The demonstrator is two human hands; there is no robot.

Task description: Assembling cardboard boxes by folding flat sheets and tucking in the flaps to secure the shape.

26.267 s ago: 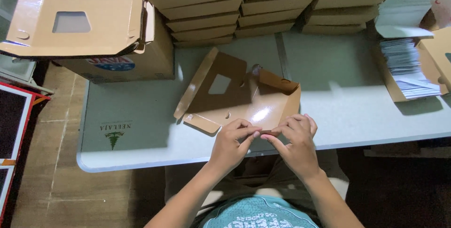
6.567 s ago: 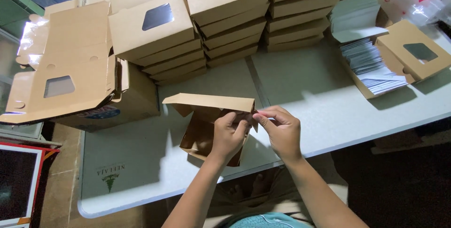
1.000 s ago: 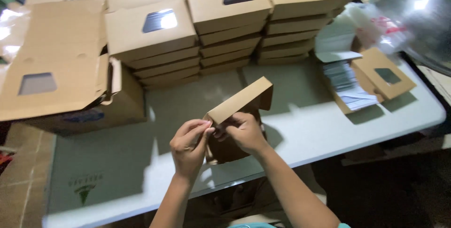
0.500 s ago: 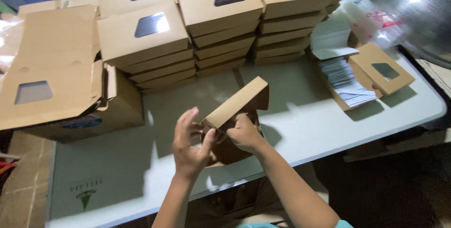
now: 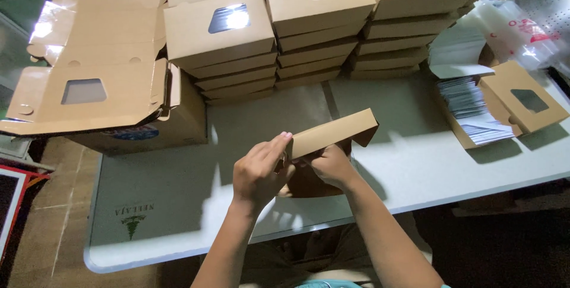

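I hold a half-folded brown cardboard box (image 5: 335, 135) above the near edge of the grey-white table (image 5: 178, 205). My left hand (image 5: 258, 172) presses against the box's left end, fingers stretched along its side. My right hand (image 5: 329, 166) grips the box from below, just right of the left hand. The box's lid panel tilts up toward the right. Its lower part is hidden behind my hands.
Stacks of finished windowed brown boxes (image 5: 309, 21) fill the far side of the table. A pile of flat unfolded box blanks (image 5: 89, 86) rests on a carton at left. At right lie a windowed box (image 5: 522, 101), a stack of sheets (image 5: 469, 104) and plastic bags (image 5: 504, 27).
Over the last second my left hand has moved in against the box's left end and closed on it. The box has tipped slightly flatter. My view has shifted a little.
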